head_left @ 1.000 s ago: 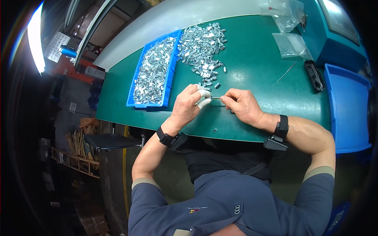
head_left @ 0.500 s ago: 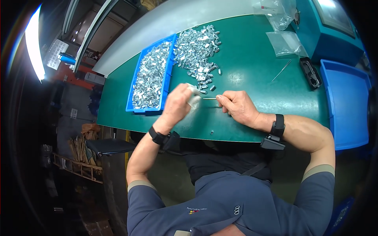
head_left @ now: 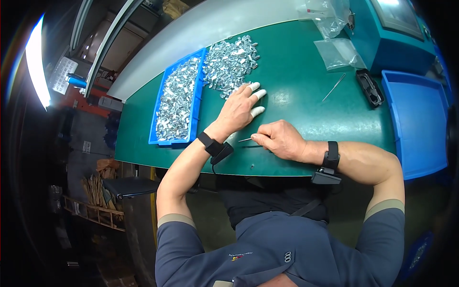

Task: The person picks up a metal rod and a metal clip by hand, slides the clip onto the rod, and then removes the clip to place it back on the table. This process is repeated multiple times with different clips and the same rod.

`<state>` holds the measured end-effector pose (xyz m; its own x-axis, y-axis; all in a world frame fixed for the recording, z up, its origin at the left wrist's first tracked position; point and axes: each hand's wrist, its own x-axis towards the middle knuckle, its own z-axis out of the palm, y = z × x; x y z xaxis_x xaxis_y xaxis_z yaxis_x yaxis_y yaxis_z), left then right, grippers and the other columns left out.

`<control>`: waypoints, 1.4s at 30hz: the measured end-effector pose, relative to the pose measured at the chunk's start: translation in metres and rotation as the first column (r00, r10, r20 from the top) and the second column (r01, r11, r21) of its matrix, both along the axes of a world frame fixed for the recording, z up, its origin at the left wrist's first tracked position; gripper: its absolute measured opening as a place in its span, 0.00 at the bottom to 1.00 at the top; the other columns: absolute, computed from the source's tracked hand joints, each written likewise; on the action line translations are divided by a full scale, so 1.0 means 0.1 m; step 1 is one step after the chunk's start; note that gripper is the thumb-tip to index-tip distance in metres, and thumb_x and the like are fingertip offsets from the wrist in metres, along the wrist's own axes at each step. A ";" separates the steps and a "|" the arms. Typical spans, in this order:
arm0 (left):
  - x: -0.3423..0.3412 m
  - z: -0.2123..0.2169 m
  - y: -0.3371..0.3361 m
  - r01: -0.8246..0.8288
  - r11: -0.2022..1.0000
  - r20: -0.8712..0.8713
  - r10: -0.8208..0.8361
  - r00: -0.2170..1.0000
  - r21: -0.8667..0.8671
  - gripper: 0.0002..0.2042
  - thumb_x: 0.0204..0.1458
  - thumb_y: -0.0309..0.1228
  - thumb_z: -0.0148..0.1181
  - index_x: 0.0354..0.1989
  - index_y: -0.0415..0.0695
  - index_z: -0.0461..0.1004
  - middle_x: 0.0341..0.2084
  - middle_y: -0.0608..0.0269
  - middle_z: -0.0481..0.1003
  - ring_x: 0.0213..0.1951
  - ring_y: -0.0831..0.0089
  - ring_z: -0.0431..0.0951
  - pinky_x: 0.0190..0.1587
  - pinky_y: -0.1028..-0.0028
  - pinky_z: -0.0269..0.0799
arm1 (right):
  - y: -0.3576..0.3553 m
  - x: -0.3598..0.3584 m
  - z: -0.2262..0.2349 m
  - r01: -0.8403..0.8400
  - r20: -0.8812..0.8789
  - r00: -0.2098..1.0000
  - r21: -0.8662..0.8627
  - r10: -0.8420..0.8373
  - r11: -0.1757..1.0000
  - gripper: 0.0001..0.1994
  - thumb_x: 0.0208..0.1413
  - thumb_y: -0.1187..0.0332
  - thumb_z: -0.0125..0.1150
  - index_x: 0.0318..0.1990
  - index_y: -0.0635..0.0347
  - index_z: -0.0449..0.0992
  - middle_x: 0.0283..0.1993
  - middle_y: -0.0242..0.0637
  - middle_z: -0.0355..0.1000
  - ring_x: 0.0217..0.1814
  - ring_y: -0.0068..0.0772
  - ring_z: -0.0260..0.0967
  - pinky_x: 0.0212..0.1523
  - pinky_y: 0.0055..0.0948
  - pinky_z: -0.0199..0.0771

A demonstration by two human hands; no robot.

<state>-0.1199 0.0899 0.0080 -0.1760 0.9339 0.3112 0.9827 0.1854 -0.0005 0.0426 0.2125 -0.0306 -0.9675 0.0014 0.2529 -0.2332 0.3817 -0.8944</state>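
Observation:
My left hand [head_left: 237, 109] lies palm down at the near end of a pile of small shiny metal parts [head_left: 229, 64]. Its fingers are spread, with white covers on several fingertips; whether the fingers touch any part under them is hidden. Closer to me, my right hand [head_left: 282, 140] is closed around a thin metal rod-like tool [head_left: 245, 140]. The tool's bare end points left, just above the green tabletop [head_left: 296, 105], and carries nothing that I can see. Most of the tool is hidden inside the fist.
Left of the pile stands a blue tray [head_left: 194, 115] full of similar metal parts. To the right are a second thin rod [head_left: 333, 87], a black open case [head_left: 369, 89] and another blue tray [head_left: 416, 119]. Clear plastic bags [head_left: 338, 52] lie beside a teal machine [head_left: 399, 45] at the back.
My left hand has left the tool's end and reached forward to the pile, its fingers spreading apart. My right hand has drawn slightly toward me, still gripping the tool.

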 end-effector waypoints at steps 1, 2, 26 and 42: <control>-0.04 0.00 -0.01 0.009 1.000 0.002 -0.009 1.000 -0.022 0.19 0.52 0.32 0.67 0.52 0.43 0.77 0.56 0.52 0.73 0.59 0.51 0.71 0.61 0.59 0.68 | -0.01 0.00 0.00 -0.001 -0.016 1.000 0.005 0.001 1.000 0.17 0.64 0.59 0.59 0.26 0.62 0.76 0.20 0.41 0.74 0.22 0.40 0.73 0.28 0.38 0.71; -0.08 -0.01 -0.03 0.017 0.999 0.003 -0.016 1.000 -0.044 0.17 0.52 0.30 0.65 0.51 0.43 0.77 0.56 0.52 0.73 0.59 0.52 0.71 0.61 0.60 0.69 | -0.01 0.01 -0.01 -0.003 -0.032 0.999 0.009 0.003 1.000 0.17 0.64 0.59 0.59 0.26 0.62 0.76 0.21 0.41 0.74 0.23 0.40 0.73 0.28 0.38 0.71; -0.06 0.00 0.04 -0.133 0.989 0.119 0.124 0.985 0.066 0.10 0.50 0.27 0.68 0.40 0.42 0.78 0.31 0.57 0.72 0.39 0.55 0.75 0.42 0.60 0.72 | 0.03 0.03 0.02 0.034 0.048 0.998 -0.105 -0.029 0.994 0.18 0.65 0.59 0.60 0.27 0.62 0.77 0.20 0.36 0.75 0.20 0.28 0.72 0.26 0.31 0.71; -0.02 0.03 0.07 -0.042 0.999 0.091 0.044 0.995 -0.018 0.10 0.53 0.26 0.65 0.43 0.45 0.80 0.33 0.57 0.75 0.40 0.55 0.77 0.43 0.62 0.74 | 0.02 0.02 0.05 0.034 0.082 0.996 -0.177 -0.020 0.984 0.18 0.64 0.56 0.59 0.27 0.61 0.76 0.21 0.40 0.76 0.24 0.41 0.75 0.30 0.38 0.73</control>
